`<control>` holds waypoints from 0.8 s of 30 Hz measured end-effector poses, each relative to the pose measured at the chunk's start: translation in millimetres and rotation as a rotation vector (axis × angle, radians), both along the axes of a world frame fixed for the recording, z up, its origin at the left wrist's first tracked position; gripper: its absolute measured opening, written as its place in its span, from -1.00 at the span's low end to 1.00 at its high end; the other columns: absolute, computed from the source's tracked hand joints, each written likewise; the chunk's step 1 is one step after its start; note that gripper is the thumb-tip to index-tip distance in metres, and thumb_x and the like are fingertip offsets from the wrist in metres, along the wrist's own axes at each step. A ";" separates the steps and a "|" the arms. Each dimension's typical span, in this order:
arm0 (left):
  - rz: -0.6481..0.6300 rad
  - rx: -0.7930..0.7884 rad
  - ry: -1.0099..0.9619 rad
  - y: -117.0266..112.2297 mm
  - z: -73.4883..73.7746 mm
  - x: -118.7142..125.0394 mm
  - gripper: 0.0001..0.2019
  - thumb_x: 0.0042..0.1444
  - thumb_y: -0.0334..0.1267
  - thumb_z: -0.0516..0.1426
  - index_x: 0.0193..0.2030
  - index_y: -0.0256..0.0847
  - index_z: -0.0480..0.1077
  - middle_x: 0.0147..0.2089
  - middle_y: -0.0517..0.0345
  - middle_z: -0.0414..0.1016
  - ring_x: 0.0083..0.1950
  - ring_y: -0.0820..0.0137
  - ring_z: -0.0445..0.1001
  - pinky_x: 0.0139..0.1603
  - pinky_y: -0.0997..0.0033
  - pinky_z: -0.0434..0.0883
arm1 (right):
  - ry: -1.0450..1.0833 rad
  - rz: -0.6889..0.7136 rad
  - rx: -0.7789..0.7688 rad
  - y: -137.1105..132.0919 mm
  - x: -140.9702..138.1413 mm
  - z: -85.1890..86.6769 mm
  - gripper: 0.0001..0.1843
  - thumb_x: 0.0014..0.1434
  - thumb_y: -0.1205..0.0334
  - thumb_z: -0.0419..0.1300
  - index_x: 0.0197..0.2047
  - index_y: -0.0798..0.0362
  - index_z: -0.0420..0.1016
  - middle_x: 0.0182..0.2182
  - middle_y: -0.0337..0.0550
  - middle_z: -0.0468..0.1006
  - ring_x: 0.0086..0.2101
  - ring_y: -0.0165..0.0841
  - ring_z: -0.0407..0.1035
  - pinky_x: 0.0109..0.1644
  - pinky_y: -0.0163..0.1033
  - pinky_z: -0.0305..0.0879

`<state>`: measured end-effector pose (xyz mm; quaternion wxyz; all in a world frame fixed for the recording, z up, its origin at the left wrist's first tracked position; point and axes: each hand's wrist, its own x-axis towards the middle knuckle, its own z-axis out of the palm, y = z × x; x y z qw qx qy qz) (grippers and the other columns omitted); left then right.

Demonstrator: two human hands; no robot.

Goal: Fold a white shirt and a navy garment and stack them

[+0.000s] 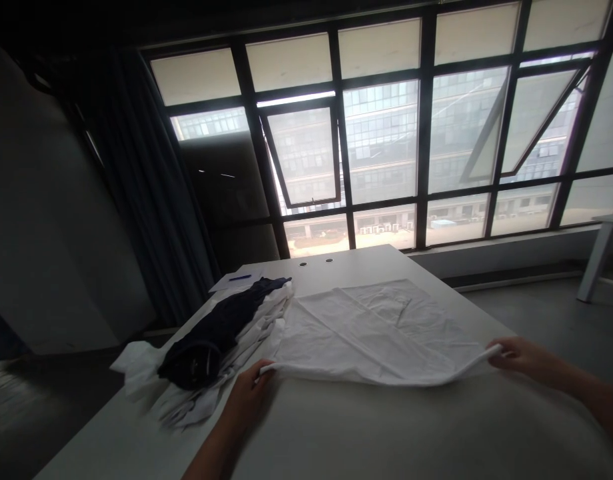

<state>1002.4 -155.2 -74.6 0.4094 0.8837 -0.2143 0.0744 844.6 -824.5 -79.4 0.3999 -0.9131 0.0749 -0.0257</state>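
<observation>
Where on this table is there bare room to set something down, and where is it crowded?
Bare tabletop shows at the far end, between the white cloth and the far edge, around two round holes. It is crowded on the left, where the clothes pile lies beside the left hand, with a paper beyond.

- Left hand (249, 393): low in view, fingers curled, pinching.
- Right hand (521, 357): farther out, fingers together, pinching.
- Left forearm (211, 453): bare, rising from the bottom edge.
- Right forearm (591, 393): bare, reaching in from the right edge.
- Hands well apart, both reaching forward.
</observation>
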 end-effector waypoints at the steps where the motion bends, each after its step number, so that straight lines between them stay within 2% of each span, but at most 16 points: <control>1: 0.001 -0.006 -0.005 0.4 -0.6 0.5 -0.61 0.31 0.07 0.05 -0.09 -0.16 0.54 -0.16 0.10 0.63 -0.13 0.24 0.54 -0.11 0.41 0.42 | 0.038 0.053 0.141 -0.2 1.6 -0.1 -0.58 0.04 -0.19 0.30 -0.27 0.00 0.66 -0.23 -0.02 0.69 -0.17 -0.03 0.55 -0.08 -0.10 0.46; 3: 0.005 -0.020 -0.019 -0.2 -1.4 1.0 -0.61 0.32 0.07 0.03 -0.10 -0.17 0.53 -0.20 0.11 0.61 -0.18 0.26 0.53 -0.15 0.42 0.41 | -0.005 -0.028 0.319 4.0 7.3 -4.2 -0.51 0.07 -0.23 0.27 -0.18 0.02 0.63 -0.15 -0.01 0.68 -0.11 0.00 0.54 -0.03 -0.06 0.45; 5: 0.031 -0.036 -0.042 -2.0 -2.1 1.2 -0.61 0.33 0.07 0.02 -0.12 -0.17 0.51 -0.25 0.14 0.59 -0.21 0.29 0.51 -0.21 0.44 0.38 | -0.122 -0.194 0.346 12.0 15.3 -13.2 -0.46 0.07 -0.27 0.25 -0.15 0.04 0.59 -0.16 0.01 0.68 -0.15 0.00 0.55 -0.08 -0.07 0.46; 7: 0.092 -0.037 -0.077 -4.1 -3.2 1.9 -0.62 0.33 0.08 0.01 -0.20 -0.17 0.48 -0.32 0.16 0.55 -0.27 0.31 0.47 -0.28 0.45 0.34 | -0.222 -0.320 0.260 20.6 23.4 -23.8 -0.43 0.09 -0.29 0.21 -0.13 0.06 0.55 -0.24 0.02 0.68 -0.22 -0.04 0.55 -0.18 -0.10 0.45; 10: 0.189 -0.005 -0.124 -6.1 -5.5 3.1 -0.60 0.33 0.09 0.01 -0.32 -0.16 0.41 -0.43 0.22 0.47 -0.37 0.36 0.39 -0.35 0.45 0.27 | -0.308 -0.403 0.095 30.4 31.1 -34.7 -0.43 0.17 -0.31 0.11 -0.13 0.06 0.50 -0.35 -0.03 0.66 -0.34 -0.11 0.52 -0.30 -0.15 0.38; 14: 0.261 0.029 -0.167 -6.2 -8.1 3.7 -0.59 0.33 0.12 0.00 -0.37 -0.15 0.36 -0.50 0.28 0.37 -0.42 0.37 0.33 -0.37 0.44 0.22 | -0.431 -0.468 0.040 38.8 30.2 -35.8 -0.46 0.19 -0.31 0.09 -0.17 0.04 0.46 -0.36 -0.08 0.64 -0.35 -0.16 0.51 -0.30 -0.20 0.36; 18: 0.292 0.047 -0.177 -6.4 -7.1 3.8 -0.57 0.33 0.14 -0.02 -0.38 -0.13 0.34 -0.52 0.29 0.34 -0.44 0.35 0.35 -0.37 0.42 0.20 | -0.417 -0.481 -0.013 45.0 27.5 -34.7 -0.46 0.22 -0.31 0.06 -0.15 0.03 0.46 -0.35 -0.07 0.64 -0.36 -0.18 0.52 -0.31 -0.22 0.34; 21: 0.315 0.098 -0.173 -7.3 -3.7 3.6 -0.53 0.37 0.15 -0.08 -0.40 -0.12 0.32 -0.54 0.26 0.35 -0.45 0.32 0.39 -0.35 0.40 0.20 | -0.336 -0.450 -0.222 46.0 31.5 -39.8 -0.47 0.28 -0.27 -0.03 -0.11 0.01 0.47 -0.31 -0.01 0.65 -0.33 -0.14 0.53 -0.30 -0.19 0.31; 24: 0.345 0.214 -0.159 -8.1 -0.5 2.3 -0.51 0.39 0.14 -0.12 -0.39 -0.12 0.35 -0.51 0.20 0.43 -0.41 0.28 0.45 -0.34 0.38 0.19 | -0.224 -0.399 -0.443 43.0 39.3 -49.7 -0.49 0.33 -0.18 -0.12 -0.06 -0.02 0.47 -0.28 0.03 0.66 -0.28 -0.07 0.55 -0.28 -0.16 0.26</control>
